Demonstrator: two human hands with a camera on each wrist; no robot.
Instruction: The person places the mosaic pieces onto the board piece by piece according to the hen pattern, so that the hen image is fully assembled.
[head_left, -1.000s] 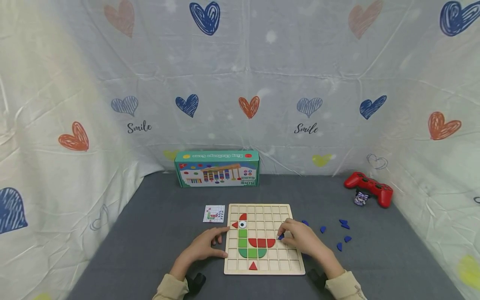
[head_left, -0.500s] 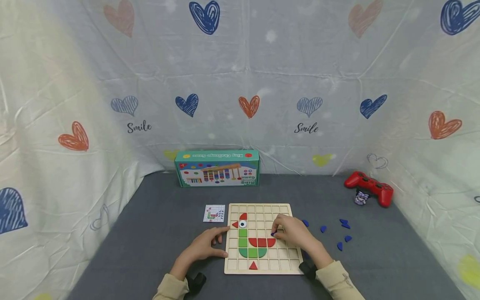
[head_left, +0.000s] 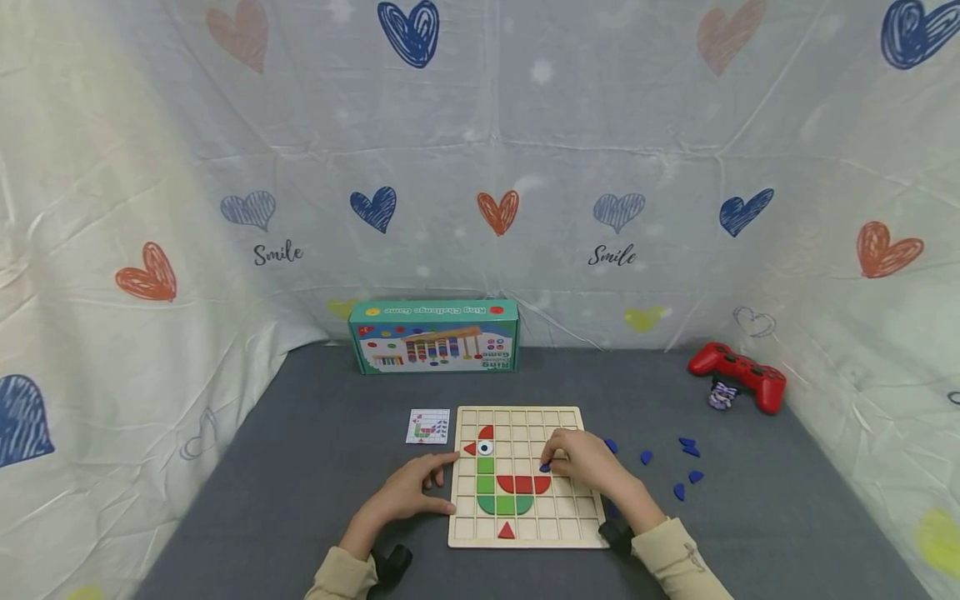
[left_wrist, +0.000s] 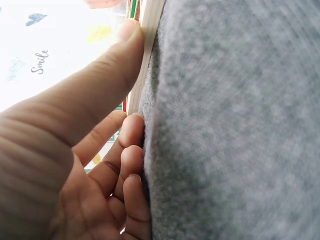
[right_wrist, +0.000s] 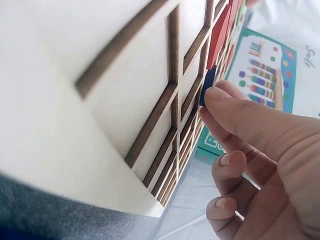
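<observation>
A small blue flat piece (head_left: 545, 467) was held pinched between the thumb and forefinger of the right hand (head_left: 585, 461), its other fingers being loosely bent. The piece was located at the square pale wooden grid board (head_left: 555, 421), just above the right end of a row of three red pieces (head_left: 523, 484); whether it was seated in its cell could not be told. The board's left edge was touched by the left hand (head_left: 405, 490), with thumb and forefinger spread apart and nothing grasped.

Left of the red row, a column of green square tiles (head_left: 485, 467) was topped by a white eye tile (head_left: 485, 448). A red triangle (head_left: 507, 532) was noted in the bottom row. Several loose blue pieces (head_left: 647, 458) were scattered to the right of the board. A small printed card (head_left: 428, 427) was positioned beside its upper left corner. Farther back, a green printed game box (head_left: 435, 350) was observed; at far right, a red game controller (head_left: 738, 377) was seen with a small purple-and-black figurine (head_left: 722, 396) just before it.
</observation>
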